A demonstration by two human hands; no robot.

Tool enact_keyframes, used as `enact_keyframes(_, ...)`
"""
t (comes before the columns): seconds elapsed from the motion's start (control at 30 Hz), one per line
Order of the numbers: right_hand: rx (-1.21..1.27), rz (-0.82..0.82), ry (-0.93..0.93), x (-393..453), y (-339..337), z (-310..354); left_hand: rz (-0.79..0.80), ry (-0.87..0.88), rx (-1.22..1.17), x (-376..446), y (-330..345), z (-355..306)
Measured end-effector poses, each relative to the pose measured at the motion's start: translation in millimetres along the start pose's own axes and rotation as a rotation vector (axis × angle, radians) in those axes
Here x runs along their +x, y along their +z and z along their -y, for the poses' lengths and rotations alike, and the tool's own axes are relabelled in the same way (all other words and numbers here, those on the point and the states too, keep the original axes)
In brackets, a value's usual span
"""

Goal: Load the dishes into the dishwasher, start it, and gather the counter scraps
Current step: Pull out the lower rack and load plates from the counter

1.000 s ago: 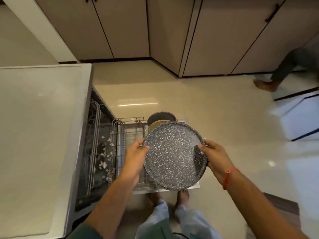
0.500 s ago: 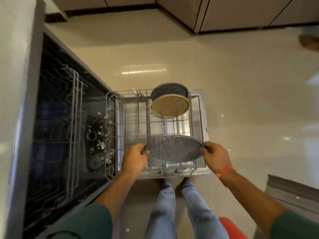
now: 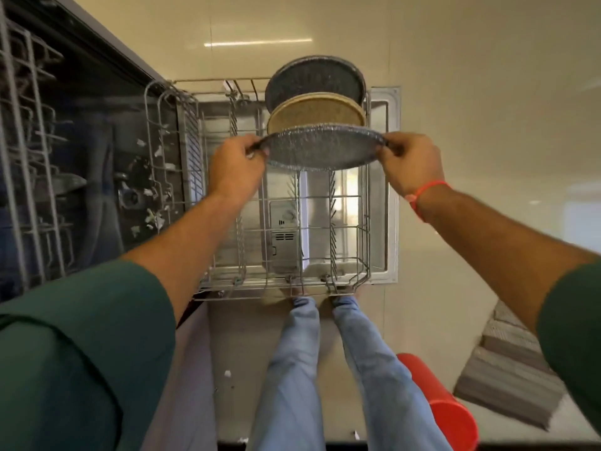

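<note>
Loading is the step in hand: you hold a speckled grey plate [image 3: 320, 151] by its opposite edges, your left hand [image 3: 235, 167] pinching the left rim and your right hand [image 3: 411, 162] pinching the right rim, fingers curled over the edge on both sides. It hangs tilted, nearly edge-on to the camera, above the pulled-out lower rack [image 3: 283, 222] of the open dishwasher [image 3: 81, 141], just in front of two dishes already standing on edge at the far end: a tan plate [image 3: 315, 113] and, behind it, a dark grey plate [image 3: 312, 79]. Whether the held plate's lower rim already touches the rack tines cannot be told from here. Your next move, as I judge it, calls for tipping the plate fully upright and lowering it into a free slot just in front of the tan plate, keeping its rim between two tines so it stands without leaning on its neighbour. Let go only once the wire carries it. Much of the near rack is bare wire, so there is room for more dishes. Starting the machine and gathering the counter scraps remain to be done.
</note>
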State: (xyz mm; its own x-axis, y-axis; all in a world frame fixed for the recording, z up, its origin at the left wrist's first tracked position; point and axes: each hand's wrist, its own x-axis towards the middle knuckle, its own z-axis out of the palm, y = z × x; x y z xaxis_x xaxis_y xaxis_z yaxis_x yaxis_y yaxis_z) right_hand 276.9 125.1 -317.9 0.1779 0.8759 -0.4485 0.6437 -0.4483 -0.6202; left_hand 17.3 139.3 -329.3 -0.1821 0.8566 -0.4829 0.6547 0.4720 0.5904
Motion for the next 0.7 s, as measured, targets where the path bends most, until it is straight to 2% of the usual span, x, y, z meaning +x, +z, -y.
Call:
enact_keyframes(0.33,-0.055,0.041,0.069,31.8,26.3,-15.5,0.051,-0.009,0.022,31.3,20.5,20.3)
enact_keyframes(0.7,-0.033,0.067,0.143,32.7,45.3,-29.9,0.071,-0.109,-0.003,39.4,40.6,35.4)
